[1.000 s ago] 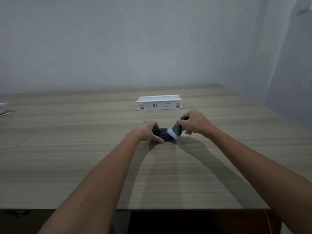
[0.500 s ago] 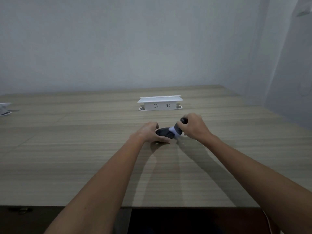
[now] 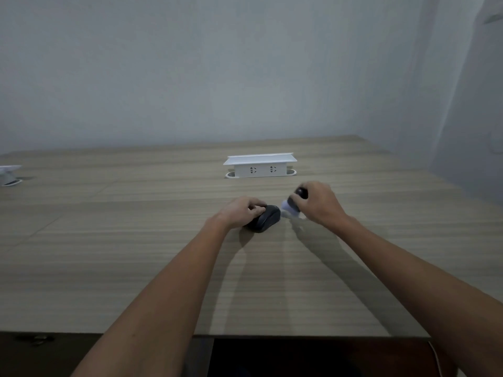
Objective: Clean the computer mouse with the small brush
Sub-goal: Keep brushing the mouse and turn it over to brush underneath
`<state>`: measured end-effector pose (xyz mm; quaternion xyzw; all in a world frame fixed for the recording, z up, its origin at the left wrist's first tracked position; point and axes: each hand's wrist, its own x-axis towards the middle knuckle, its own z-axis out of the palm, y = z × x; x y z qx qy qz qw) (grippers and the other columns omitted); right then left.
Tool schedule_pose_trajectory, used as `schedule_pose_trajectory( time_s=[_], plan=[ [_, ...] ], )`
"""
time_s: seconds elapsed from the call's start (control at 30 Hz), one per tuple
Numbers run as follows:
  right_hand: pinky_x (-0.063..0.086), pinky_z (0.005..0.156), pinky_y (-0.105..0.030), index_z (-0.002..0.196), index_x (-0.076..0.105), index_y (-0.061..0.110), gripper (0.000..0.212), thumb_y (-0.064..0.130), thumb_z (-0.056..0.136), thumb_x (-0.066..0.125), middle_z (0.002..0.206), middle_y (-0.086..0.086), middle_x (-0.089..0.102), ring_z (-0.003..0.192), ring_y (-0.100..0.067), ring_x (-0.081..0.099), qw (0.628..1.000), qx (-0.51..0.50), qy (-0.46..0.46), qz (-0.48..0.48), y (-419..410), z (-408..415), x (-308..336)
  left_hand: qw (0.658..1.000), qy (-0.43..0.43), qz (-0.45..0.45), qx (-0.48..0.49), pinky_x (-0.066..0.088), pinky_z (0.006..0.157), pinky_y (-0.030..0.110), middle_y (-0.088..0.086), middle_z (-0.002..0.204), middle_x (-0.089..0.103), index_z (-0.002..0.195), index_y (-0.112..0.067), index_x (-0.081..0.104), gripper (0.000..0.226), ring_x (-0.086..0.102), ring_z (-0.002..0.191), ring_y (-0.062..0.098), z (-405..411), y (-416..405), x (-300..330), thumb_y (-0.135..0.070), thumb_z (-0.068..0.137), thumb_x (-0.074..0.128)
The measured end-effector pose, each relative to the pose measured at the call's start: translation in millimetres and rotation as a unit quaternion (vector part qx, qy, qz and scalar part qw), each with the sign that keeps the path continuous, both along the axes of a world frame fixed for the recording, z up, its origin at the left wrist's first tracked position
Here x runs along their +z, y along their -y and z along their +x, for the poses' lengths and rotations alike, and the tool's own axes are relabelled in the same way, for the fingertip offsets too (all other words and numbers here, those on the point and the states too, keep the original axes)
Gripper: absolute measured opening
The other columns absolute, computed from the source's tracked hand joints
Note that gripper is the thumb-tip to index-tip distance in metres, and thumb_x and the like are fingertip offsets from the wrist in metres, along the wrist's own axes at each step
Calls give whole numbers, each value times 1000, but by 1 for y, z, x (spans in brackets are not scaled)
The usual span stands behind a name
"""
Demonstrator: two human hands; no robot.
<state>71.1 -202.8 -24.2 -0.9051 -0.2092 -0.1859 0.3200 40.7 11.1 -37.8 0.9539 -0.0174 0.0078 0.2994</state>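
A dark computer mouse [image 3: 265, 221] lies on the wooden table [image 3: 136, 254], a little right of centre. My left hand [image 3: 239, 212] grips its left side and holds it down. My right hand [image 3: 317, 204] is closed around a small brush [image 3: 292, 204] with a dark handle and pale bristles. The bristles sit just to the right of the mouse, blurred, and I cannot tell if they touch it. Most of the brush handle is hidden inside my fist.
A white pop-up socket box [image 3: 260, 165] stands on the table behind the hands. Another white fitting [image 3: 9, 175] sits at the far left edge. A grey wall closes the back and right sides. The table's front edge runs below my forearms.
My right hand has carried the brush off the top of the mouse to its right side. More of the mouse now shows. My left hand has kept its grip.
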Motion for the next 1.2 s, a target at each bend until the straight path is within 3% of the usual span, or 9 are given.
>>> schedule_pose_trajectory(
  time_s=[0.13,0.3,0.43,0.57,0.73,0.87,1.03,1.13,1.2],
  plan=[
    [53,55,-32,78,74,6,24,27,88,69,67,-6,71,57,-20,68,990,131,-41,-11,-7,-13,9,1000,15,-15,-7,47,102,34,6,125,70,130,-19,66,34,63,114,21,1,-3,-2,-25,99,54],
    [55,69,-39,83,75,4,25,27,87,66,80,-10,73,77,-27,67,998,30,25,-49,-5,-3,6,1000,17,-12,-8,43,91,25,7,125,69,132,-19,65,34,60,106,17,2,-1,-2,-26,101,52],
    [53,63,-28,85,77,12,17,26,89,69,66,7,68,58,-8,63,992,118,-19,-38,-6,-13,12,999,28,-17,-9,41,91,23,8,128,68,134,-17,63,36,60,108,16,2,-3,-4,-26,101,53],
    [57,73,-41,87,76,5,22,25,89,66,82,-9,75,78,-26,68,996,33,22,-77,-2,-4,6,999,23,-22,-4,41,90,23,9,127,68,134,-19,63,36,57,103,14,2,-1,-5,-26,101,51],
    [56,57,-28,81,77,12,16,24,89,70,64,2,70,52,-14,67,989,136,-48,-41,-2,-12,12,999,26,-30,-7,42,93,23,9,129,67,134,-16,63,36,61,113,20,4,-3,-6,-24,101,52],
    [53,66,-38,81,75,3,22,23,86,66,76,-11,73,73,-28,68,992,47,16,-113,-1,-2,6,999,21,-29,-5,41,89,23,11,125,67,135,-16,62,36,57,103,16,5,-2,-7,-24,101,51],
    [53,52,-26,78,76,6,21,23,88,70,65,-5,71,48,-5,60,985,153,-51,-63,-6,-10,12,999,24,-37,-6,45,93,27,9,124,68,133,-17,63,35,61,109,19,6,-4,-8,-25,101,52],
    [53,61,-37,76,73,0,24,22,85,66,70,-14,71,65,-24,65,991,73,9,-115,-6,0,4,999,27,-34,0,44,90,26,6,118,68,133,-18,63,35,60,104,17,5,-2,-10,-25,101,52],
    [55,66,-41,78,74,2,23,23,85,66,72,-13,72,70,-29,67,993,61,22,-99,-4,1,5,999,27,-38,6,48,98,32,6,121,69,132,-20,64,35,62,110,20,6,-3,-13,-27,100,53]
  ],
)
